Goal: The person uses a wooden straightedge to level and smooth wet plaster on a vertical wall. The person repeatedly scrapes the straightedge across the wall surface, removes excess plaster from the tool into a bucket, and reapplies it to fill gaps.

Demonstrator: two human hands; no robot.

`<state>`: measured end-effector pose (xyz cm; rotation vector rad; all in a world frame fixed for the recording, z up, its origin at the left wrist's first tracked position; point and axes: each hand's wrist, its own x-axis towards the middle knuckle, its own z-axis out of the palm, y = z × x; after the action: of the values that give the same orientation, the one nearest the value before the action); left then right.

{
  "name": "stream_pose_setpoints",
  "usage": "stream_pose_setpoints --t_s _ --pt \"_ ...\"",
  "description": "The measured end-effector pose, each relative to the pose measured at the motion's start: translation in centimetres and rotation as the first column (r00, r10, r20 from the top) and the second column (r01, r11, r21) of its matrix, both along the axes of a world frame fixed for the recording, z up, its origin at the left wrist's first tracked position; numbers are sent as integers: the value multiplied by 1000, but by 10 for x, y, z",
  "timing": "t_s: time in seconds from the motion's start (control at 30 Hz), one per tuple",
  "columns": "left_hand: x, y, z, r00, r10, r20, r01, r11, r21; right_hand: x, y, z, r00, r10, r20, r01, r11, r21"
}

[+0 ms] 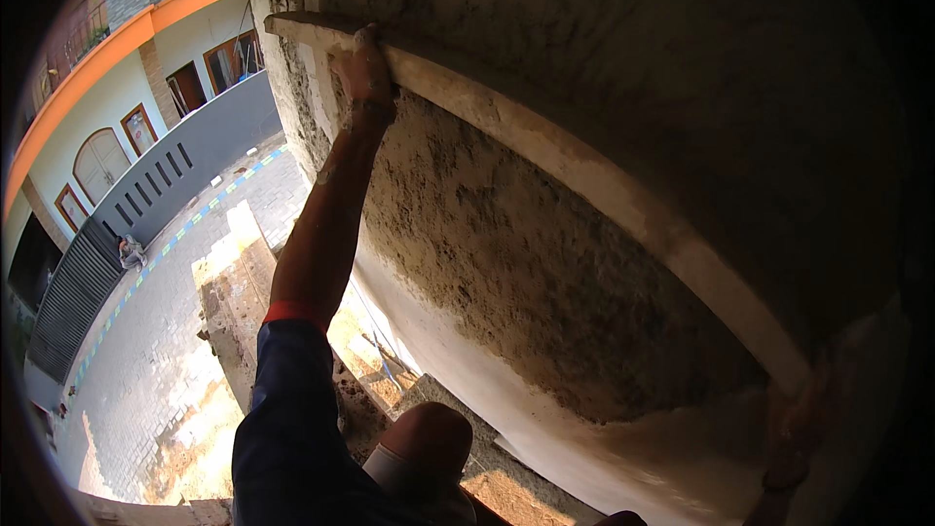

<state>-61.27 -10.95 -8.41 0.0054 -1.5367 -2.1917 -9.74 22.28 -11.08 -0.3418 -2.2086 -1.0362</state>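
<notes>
A long, pale straightedge (575, 146) lies slantwise against a rendered wall (526, 263), running from upper left to lower right. Near its upper left end, my left hand (364, 76) is closed around it, arm stretched up. At the lower right end my right hand (801, 414) grips it too, in deep shadow, so its fingers show poorly. Below the straightedge the wall has a dark, rough patch of mortar. Smoother, lighter plaster borders that patch underneath, and the surface above is shaded.
Beneath me are mortar-stained scaffold planks (237, 307), and my knee (429, 433) shows at the bottom. Far below lies a paved yard (175, 351) with a grey gate (73, 297). A person (131, 252) sits by it. A white building with an orange band (161, 15) stands beyond.
</notes>
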Motion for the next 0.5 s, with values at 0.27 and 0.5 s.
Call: stream_pose_setpoints --t_s 0.27,0.5 --pt "109 57 -62 974 -197 -110 197 980 -8 139 96 -94 973 -214 -85 203 971 -130" --pt "43 31 4 956 -18 -292 18 1000 -5 47 8 -8 955 -199 -221 196 980 -36"
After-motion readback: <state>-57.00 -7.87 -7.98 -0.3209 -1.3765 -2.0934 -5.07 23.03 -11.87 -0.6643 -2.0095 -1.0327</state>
